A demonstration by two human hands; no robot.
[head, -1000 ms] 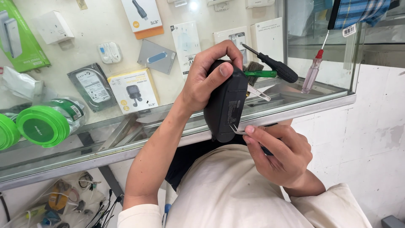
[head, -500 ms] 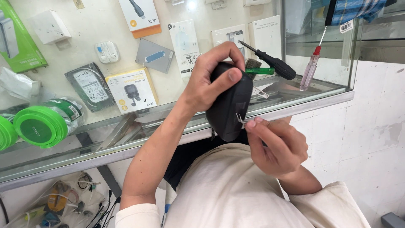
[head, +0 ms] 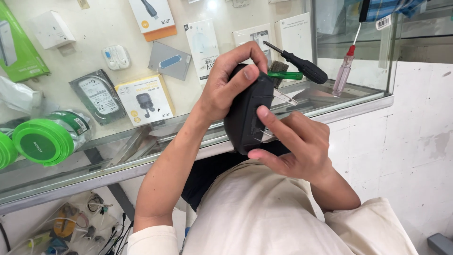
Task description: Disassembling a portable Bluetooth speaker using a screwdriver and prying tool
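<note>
A black boxy device (head: 247, 111) is gripped upright above the glass table (head: 330, 111) by the left hand (head: 226, 85), curled shut, so its edge is presented to the right hand (head: 297, 144), whose half-open fingers are pressed against it.

Behind glass, a green spool (head: 43, 141), a bagged hard drive (head: 97, 96), white earbuds (head: 116, 56), boxed accessories; on the counter, a black-handled screwdriver (head: 302, 66) beside a red-tipped one (head: 345, 71).
</note>
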